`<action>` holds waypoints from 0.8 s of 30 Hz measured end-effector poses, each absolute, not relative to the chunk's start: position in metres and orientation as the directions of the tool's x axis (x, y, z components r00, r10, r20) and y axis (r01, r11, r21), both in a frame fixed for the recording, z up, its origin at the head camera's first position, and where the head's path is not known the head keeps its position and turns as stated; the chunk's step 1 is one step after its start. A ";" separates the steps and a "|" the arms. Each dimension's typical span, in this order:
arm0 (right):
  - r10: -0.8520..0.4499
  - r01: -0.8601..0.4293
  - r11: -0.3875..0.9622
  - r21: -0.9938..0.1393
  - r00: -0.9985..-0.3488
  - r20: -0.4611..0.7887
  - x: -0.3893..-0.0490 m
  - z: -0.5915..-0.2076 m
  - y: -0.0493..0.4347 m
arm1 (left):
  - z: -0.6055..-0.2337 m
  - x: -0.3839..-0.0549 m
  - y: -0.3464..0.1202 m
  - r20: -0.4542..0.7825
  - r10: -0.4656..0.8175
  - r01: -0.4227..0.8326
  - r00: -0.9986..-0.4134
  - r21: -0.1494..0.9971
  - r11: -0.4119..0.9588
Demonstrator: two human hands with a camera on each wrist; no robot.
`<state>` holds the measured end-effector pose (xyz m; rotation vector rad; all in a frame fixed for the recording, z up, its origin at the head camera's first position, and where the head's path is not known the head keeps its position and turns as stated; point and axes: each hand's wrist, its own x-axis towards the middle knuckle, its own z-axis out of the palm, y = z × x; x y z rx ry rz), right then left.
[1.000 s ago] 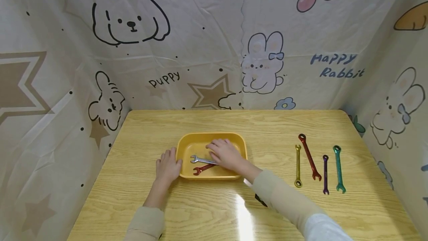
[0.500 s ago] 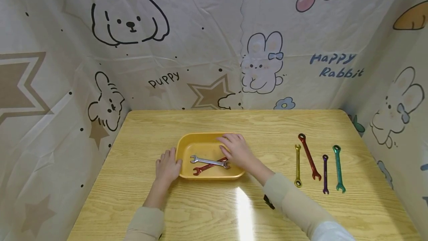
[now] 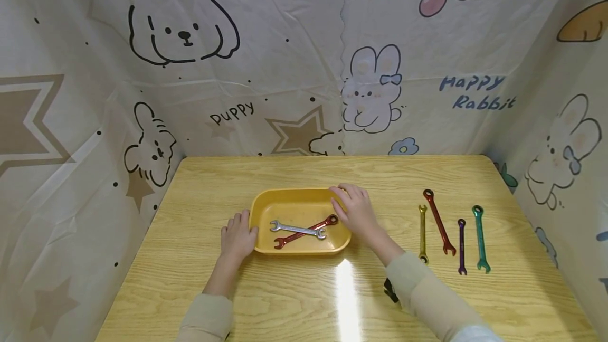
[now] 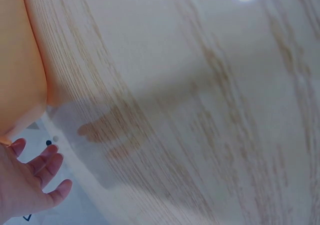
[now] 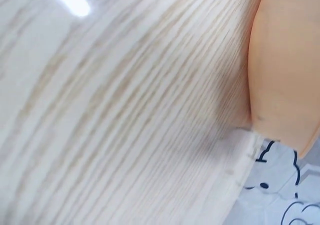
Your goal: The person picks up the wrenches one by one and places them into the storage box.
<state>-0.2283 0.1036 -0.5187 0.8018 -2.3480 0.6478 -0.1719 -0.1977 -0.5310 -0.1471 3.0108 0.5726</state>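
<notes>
A yellow tray (image 3: 294, 193) sits on the table with two wrenches in it. The silver double open-ended wrench (image 3: 291, 228) lies across the red combination wrench (image 3: 319, 224). My left hand (image 3: 238, 235) rests against the tray's left side, its thumb overlapping the rim. At the tray's upper right corner is my right hand (image 3: 357, 212), its fingers and thumb spread around the rim and holding no wrench. The left wrist view shows the tray's outer wall (image 4: 20, 55) and a hand with spread fingers. Only the tray's wall (image 5: 285, 60) and the table appear in the right wrist view.
Right of the tray lie a gold wrench (image 3: 423, 234), a larger red wrench (image 3: 439, 222), a purple wrench (image 3: 462, 247) and a teal wrench (image 3: 480, 239). A light cartoon-printed curtain (image 3: 294, 67) surrounds the wooden table (image 3: 285, 294).
My right hand has drawn back from over the wrenches to the tray's right rim, uncovering the red wrench's ring end. The left hand and both wrenches have stayed put.
</notes>
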 end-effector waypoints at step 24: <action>-0.070 -0.408 0.808 -0.425 -0.783 0.618 -0.220 -0.545 0.159 | -0.531 -0.173 -0.198 -0.095 -0.081 -0.111 -0.992 0.366 0.924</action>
